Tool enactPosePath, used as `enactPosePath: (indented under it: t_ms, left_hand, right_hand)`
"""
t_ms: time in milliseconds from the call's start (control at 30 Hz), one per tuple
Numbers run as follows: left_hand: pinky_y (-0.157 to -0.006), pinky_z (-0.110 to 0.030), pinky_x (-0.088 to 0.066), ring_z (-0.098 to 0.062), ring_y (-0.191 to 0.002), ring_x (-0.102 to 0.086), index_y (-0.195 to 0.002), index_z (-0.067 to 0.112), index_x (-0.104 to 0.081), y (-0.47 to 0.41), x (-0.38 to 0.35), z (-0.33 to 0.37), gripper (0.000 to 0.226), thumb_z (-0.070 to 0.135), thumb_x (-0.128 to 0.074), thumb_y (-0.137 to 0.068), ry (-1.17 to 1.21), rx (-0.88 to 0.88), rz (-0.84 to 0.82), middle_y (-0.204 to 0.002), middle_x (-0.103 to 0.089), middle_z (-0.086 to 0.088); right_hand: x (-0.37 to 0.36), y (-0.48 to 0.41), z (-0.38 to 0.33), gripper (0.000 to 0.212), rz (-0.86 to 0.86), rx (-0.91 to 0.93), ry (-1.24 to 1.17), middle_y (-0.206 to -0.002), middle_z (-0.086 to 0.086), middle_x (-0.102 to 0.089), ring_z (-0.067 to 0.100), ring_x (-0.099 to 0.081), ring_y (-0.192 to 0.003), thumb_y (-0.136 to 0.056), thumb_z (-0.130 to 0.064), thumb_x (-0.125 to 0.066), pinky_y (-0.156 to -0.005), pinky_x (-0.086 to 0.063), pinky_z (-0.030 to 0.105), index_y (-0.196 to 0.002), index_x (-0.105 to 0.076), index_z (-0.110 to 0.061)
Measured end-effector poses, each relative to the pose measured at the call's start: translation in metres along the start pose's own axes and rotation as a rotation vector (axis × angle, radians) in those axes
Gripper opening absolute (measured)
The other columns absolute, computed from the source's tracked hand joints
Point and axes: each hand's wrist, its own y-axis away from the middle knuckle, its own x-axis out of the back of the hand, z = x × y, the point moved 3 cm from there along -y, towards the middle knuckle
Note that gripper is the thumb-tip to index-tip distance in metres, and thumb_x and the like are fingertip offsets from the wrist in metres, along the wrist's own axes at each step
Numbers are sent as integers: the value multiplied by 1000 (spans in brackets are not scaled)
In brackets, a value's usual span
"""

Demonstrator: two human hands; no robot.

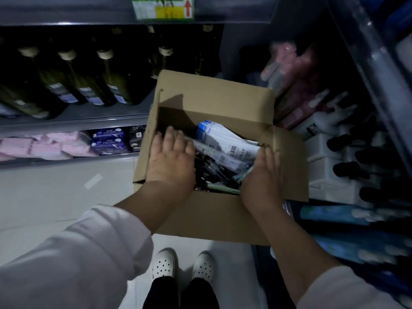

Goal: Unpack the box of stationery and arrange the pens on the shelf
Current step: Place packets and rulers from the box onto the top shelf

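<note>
An open brown cardboard box (214, 97) stands in front of me with its flaps folded out. Inside lie white and blue stationery packets (225, 139) on top of dark pens in clear wrapping (214, 172). My left hand (171, 157) reaches into the left side of the box, fingers straight and spread, resting on the contents. My right hand (263, 177) is at the box's right inner side, fingers straight and together, its edge against the packets. Neither hand holds anything that I can see.
Dark green bottles (73, 79) fill the shelf at the left, with pink and purple packs (66, 143) on the shelf below. At the right, a shelf (334, 139) holds white holders with dark items, pink packets and blue packs. Pale floor tiles and my white shoes (182, 263) lie below.
</note>
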Motion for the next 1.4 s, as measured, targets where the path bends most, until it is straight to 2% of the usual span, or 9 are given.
enactPosePath:
  t_ms: [200,367,533,667,733,800,933,1100,1400]
  left_hand:
    - [-116,-47,-5,-31,-145,1,-151,16,-5,-1,-29,-65,75,42,-44,-92,83,197,-61,-159,-1,-10]
    - [-113,-46,-23,-36,-144,-10,-150,11,4,-10,-47,-82,92,29,-61,-87,433,239,-180,-159,3,-13]
    - [-89,-44,-39,-41,-117,-51,-148,17,19,-14,-59,-86,99,17,-60,-89,519,257,-241,-142,-38,-28]
    - [-74,-38,-35,-39,-99,-57,-147,16,21,-17,-70,-87,100,14,-60,-88,518,261,-176,-118,-55,-28]
    - [-79,-41,-39,-39,-106,-55,-147,19,20,-17,-71,-86,103,16,-63,-86,556,296,-201,-125,-52,-27]
    - [-100,-46,-34,-40,-128,-39,-149,18,14,-17,-68,-83,106,19,-68,-83,526,324,-159,-146,-31,-24]
    - [-114,-43,6,-28,-145,4,-151,16,1,-25,-52,-60,88,20,-57,-86,269,122,144,-159,1,-10]
    - [-115,-39,-6,-24,-145,-11,-148,16,-23,-60,-57,-23,61,26,-46,-92,227,-165,7,-155,-23,-6]
    - [-110,-35,-18,-24,-139,-27,-141,21,-39,-103,-78,1,48,32,-46,-94,264,-251,-88,-149,-36,-3]
  right_hand:
    - [-20,-11,-28,62,-106,154,-40,-154,14,-27,26,-20,-144,-91,-14,-52,-119,-12,33,-147,-28,-2]
    - [-28,-20,-33,59,-162,191,-57,-153,14,-30,25,-22,-144,-92,-13,-53,-118,-13,29,-145,-31,-2]
    - [-34,-28,-30,57,-171,173,-63,-153,11,-31,23,-22,-143,-93,-15,-54,-117,-16,29,-145,-33,-5]
    - [-32,-38,-25,51,-82,196,-59,-145,15,-42,27,-33,-137,-90,-11,-56,-114,-24,31,-138,-44,-1]
    - [-29,-45,-22,49,-25,195,-68,-142,18,-45,30,-37,-134,-88,-10,-57,-113,-27,33,-135,-48,1]
    - [-25,-54,-19,49,13,186,-65,-140,20,-47,32,-39,-132,-85,-9,-59,-112,-29,35,-133,-50,1]
    - [-24,-78,-14,54,-20,176,11,-140,19,-46,32,-39,-131,-85,-15,-59,-111,-29,33,-136,-47,0]
    - [-30,-100,-9,62,-124,160,93,-144,15,-43,29,-36,-133,-87,-27,-61,-110,-29,34,-141,-40,-5]
    - [-43,-114,-7,43,-232,185,167,-124,13,-57,33,-56,-111,-83,-31,-65,-92,-44,37,-121,-53,-16]
